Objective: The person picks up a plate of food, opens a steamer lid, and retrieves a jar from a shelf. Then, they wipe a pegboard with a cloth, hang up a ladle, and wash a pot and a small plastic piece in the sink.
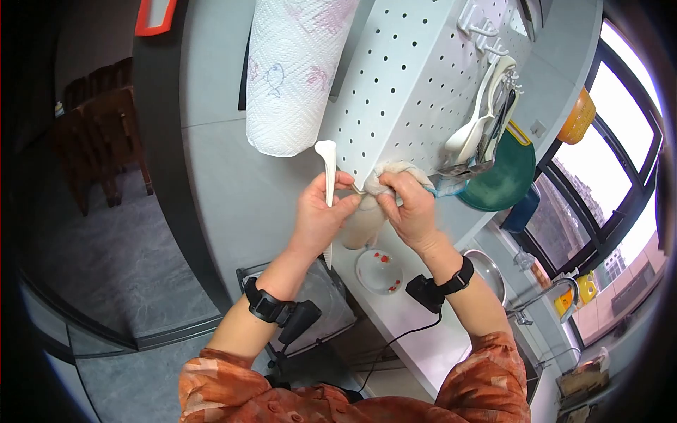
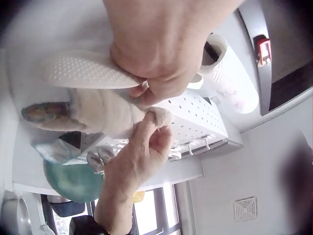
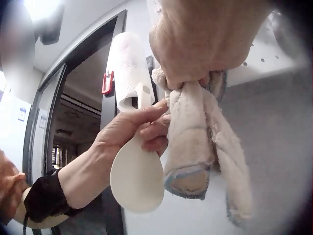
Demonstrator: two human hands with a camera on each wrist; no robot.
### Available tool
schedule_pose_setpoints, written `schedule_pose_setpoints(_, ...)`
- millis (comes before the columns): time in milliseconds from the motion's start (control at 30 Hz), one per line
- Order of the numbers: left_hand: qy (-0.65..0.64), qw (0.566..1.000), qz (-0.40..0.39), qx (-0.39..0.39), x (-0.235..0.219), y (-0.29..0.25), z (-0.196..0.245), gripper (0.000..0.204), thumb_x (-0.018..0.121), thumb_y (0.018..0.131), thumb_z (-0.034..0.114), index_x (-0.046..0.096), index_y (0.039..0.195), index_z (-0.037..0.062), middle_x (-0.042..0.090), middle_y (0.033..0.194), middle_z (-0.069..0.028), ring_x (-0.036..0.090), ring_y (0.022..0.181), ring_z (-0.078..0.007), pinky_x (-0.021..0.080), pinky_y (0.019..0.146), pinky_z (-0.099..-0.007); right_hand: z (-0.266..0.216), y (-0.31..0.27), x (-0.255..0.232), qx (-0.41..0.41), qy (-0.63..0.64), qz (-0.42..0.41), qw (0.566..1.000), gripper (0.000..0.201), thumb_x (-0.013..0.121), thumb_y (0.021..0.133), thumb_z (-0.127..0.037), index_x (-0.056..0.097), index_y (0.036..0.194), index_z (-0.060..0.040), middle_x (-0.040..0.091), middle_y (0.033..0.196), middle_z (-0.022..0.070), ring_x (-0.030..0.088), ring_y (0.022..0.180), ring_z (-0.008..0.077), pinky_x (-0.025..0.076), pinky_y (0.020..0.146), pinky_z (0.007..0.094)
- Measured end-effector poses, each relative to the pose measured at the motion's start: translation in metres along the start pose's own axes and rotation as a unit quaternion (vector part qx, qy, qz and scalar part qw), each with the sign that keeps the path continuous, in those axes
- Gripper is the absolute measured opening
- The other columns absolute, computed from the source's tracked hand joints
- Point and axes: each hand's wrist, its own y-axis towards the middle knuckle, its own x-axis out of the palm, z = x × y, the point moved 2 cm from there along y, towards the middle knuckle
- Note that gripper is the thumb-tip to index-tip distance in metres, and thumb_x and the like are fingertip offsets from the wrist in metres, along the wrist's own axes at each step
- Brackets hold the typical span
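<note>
My left hand (image 1: 317,215) grips a white rice paddle (image 1: 326,158), its handle end up and its dimpled blade (image 2: 90,71) hanging down below the fingers. The tips of that hand's thumb and finger are right at the lower corner of a white pegboard rack (image 1: 395,77). Beside it, my right hand (image 1: 412,211) pinches a beige cloth (image 3: 188,129) at the same corner. Folds of the cloth hang below the knuckles, showing a blue-grey edge. The spot where the fingers meet the corner is partly hidden by the hands.
A paper towel roll (image 1: 293,77) hangs left of the rack. White ladles and spoons (image 1: 469,134) hang on its right side, near a green cutting board (image 1: 501,176). Below are a bowl (image 1: 379,271) with red decorations on the counter (image 1: 423,338), and a sink faucet (image 1: 546,292).
</note>
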Motion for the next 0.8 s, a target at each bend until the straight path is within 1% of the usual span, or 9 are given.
schedule_pose_setpoints(200, 0.015, 1.000, 0.006, 0.000, -0.001, 0.002, -0.003, 0.024, 0.065, 0.076, 0.001, 0.054, 0.097, 0.0052, 0.055, 0.084, 0.0002, 0.044, 0.048, -0.0009, 0.034, 0.042, -0.0159, -0.003, 0.007, -0.003, -0.020, -0.016, -0.014, 1.000, 0.022, 0.066, 0.068, -0.005, 0.059, 0.089, -0.0063, 0.058, 0.076, 0.0074, 0.057, 0.065, 0.0238, 0.046, 0.058, 0.0308)
schedule_pose_setpoints(300, 0.012, 1.000, -0.010, -0.008, 0.001, 0.000, 0.000, 0.025, 0.066, 0.076, 0.001, 0.054, 0.098, 0.0041, 0.054, 0.084, 0.0013, 0.044, 0.052, -0.0015, 0.036, 0.043, -0.0155, 0.002, 0.007, -0.005, 0.006, -0.015, 0.003, 1.000, 0.021, 0.065, 0.068, -0.005, 0.060, 0.088, -0.0052, 0.058, 0.074, 0.0077, 0.057, 0.065, 0.0244, 0.046, 0.058, 0.0310)
schedule_pose_setpoints(400, 0.014, 1.000, -0.011, -0.017, 0.001, 0.001, 0.000, 0.024, 0.066, 0.077, 0.000, 0.054, 0.097, 0.0039, 0.054, 0.081, 0.0016, 0.044, 0.052, -0.0019, 0.036, 0.043, -0.0160, 0.009, 0.004, -0.006, 0.034, 0.011, 0.053, 0.998, 0.020, 0.064, 0.068, -0.004, 0.060, 0.088, -0.0048, 0.058, 0.074, 0.0084, 0.058, 0.065, 0.0248, 0.046, 0.057, 0.0313)
schedule_pose_setpoints(467, 0.036, 0.999, -0.012, -0.017, -0.001, 0.002, 0.003, 0.024, 0.065, 0.077, 0.000, 0.054, 0.097, 0.0040, 0.053, 0.079, 0.0019, 0.044, 0.053, -0.0021, 0.036, 0.043, -0.0164, 0.007, 0.004, -0.006, 0.022, 0.040, 0.017, 0.999, 0.021, 0.064, 0.068, -0.005, 0.061, 0.089, -0.0056, 0.058, 0.075, 0.0079, 0.058, 0.066, 0.0249, 0.046, 0.057, 0.0314)
schedule_pose_setpoints(500, 0.042, 0.999, -0.016, -0.017, -0.001, 0.002, 0.004, 0.024, 0.065, 0.077, 0.000, 0.054, 0.097, 0.0040, 0.053, 0.079, 0.0019, 0.044, 0.053, -0.0021, 0.036, 0.043, -0.0164, 0.005, 0.004, -0.006, 0.024, 0.041, 0.023, 0.999, 0.021, 0.064, 0.068, -0.005, 0.061, 0.089, -0.0056, 0.058, 0.075, 0.0079, 0.058, 0.066, 0.0249, 0.046, 0.057, 0.0314)
schedule_pose_setpoints(567, 0.064, 0.997, -0.012, -0.027, -0.002, 0.002, 0.004, 0.024, 0.065, 0.077, 0.000, 0.054, 0.098, 0.0039, 0.053, 0.075, 0.0024, 0.045, 0.055, -0.0022, 0.037, 0.043, -0.0167, -0.003, 0.004, -0.003, -0.010, 0.013, -0.010, 1.000, 0.021, 0.064, 0.068, -0.007, 0.062, 0.089, -0.0076, 0.058, 0.075, 0.0064, 0.058, 0.065, 0.0244, 0.045, 0.056, 0.0317)
schedule_pose_setpoints(600, 0.070, 0.997, -0.015, -0.026, -0.001, 0.003, 0.005, 0.024, 0.065, 0.077, 0.000, 0.054, 0.098, 0.0039, 0.053, 0.075, 0.0024, 0.045, 0.055, -0.0022, 0.037, 0.043, -0.0167, -0.006, 0.005, -0.003, -0.010, 0.015, -0.004, 1.000, 0.021, 0.064, 0.068, -0.007, 0.062, 0.089, -0.0076, 0.058, 0.075, 0.0064, 0.058, 0.065, 0.0244, 0.045, 0.056, 0.0317)
schedule_pose_setpoints(667, 0.060, 0.998, -0.008, -0.026, 0.000, 0.002, 0.005, 0.026, 0.066, 0.076, 0.001, 0.054, 0.099, 0.0031, 0.055, 0.080, 0.0001, 0.046, 0.055, -0.0030, 0.037, 0.042, -0.0168, -0.010, 0.004, -0.001, -0.006, 0.003, -0.038, 0.999, 0.020, 0.065, 0.068, -0.010, 0.062, 0.089, -0.0099, 0.059, 0.076, 0.0052, 0.058, 0.065, 0.0236, 0.045, 0.055, 0.0320)
schedule_pose_setpoints(800, 0.037, 0.999, -0.006, -0.016, 0.003, 0.002, 0.002, 0.028, 0.067, 0.076, 0.001, 0.054, 0.101, 0.0022, 0.057, 0.087, -0.0034, 0.047, 0.055, -0.0039, 0.037, 0.042, -0.0169, -0.004, 0.004, 0.000, 0.002, 0.010, -0.016, 1.000, 0.020, 0.064, 0.068, -0.010, 0.063, 0.088, -0.0104, 0.059, 0.074, 0.0050, 0.058, 0.063, 0.0232, 0.044, 0.054, 0.0322)
